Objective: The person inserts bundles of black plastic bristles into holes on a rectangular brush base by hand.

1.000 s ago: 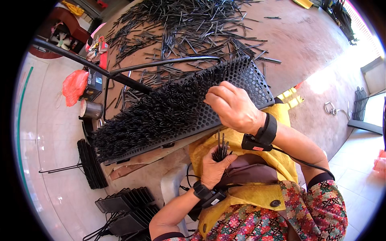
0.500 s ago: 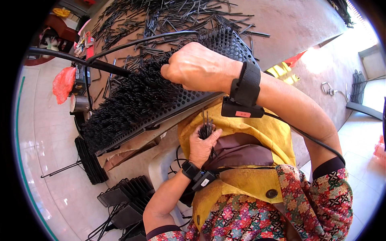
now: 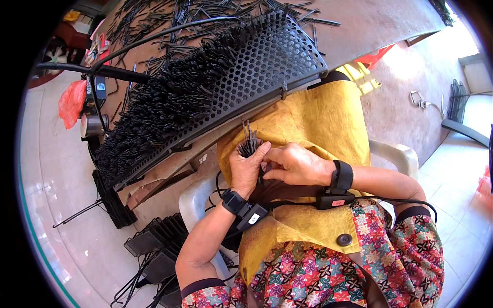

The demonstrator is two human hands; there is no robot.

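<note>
Brown worktop (image 3: 390, 31) ahead carries a perforated rack (image 3: 246, 77). Left hand (image 3: 246, 169) clenches a bundle of black pins (image 3: 250, 146); right hand (image 3: 292, 165), alongside, pinches one. Loosened, they could scatter into the lap.

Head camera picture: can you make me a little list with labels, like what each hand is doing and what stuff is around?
left hand: left hand grips a bundle of thin black sticks, held over the lap
right hand: right hand pinches at the bundle beside the left hand's fingers
wrists: a black strap device on each, with cables
board: black perforated board tilted in front, its left part packed with black sticks
table: brown table scattered with loose black sticks
lap: yellow cloth
floor, lower left: black frames
</note>
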